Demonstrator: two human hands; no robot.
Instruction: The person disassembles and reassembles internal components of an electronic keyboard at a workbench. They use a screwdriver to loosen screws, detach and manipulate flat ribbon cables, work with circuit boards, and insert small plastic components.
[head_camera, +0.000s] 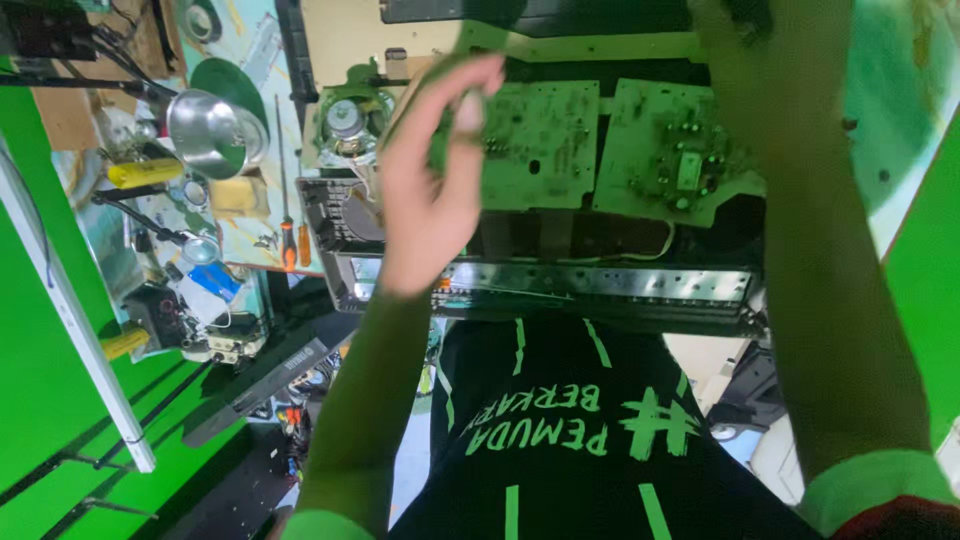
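Watching the left hand (430, 190) hover over the open chassis (545, 290) of a dismantled electronic unit. Fingers are loosely curled and spread, pinching nothing that I can make out; the fingertips sit just above the left circuit board (540, 140). That board lies flat inside the chassis, beside a second circuit board (675, 150) on its right and a round speaker (347, 122) on its left.

The right hand (735, 30) reaches over the far edge and is cropped by the frame; I cannot tell whether it grips anything.

Risks as I judge them:
- Bare fingertips on exposed solder joints: static, or a residual charge off the capacitors.
- The right forearm crosses low over the second board; a drag there could bend the upright parts.
- A thin pale wire (655, 250) runs along the near edge of the boards; lifting either board could strain or tear it.
- The chassis overhangs the person's lap, so a hard push could tip it.
- Screwdrivers (290, 240) and a metal lamp shade (205, 130) crowd the left side; a wide elbow swing could knock them off.
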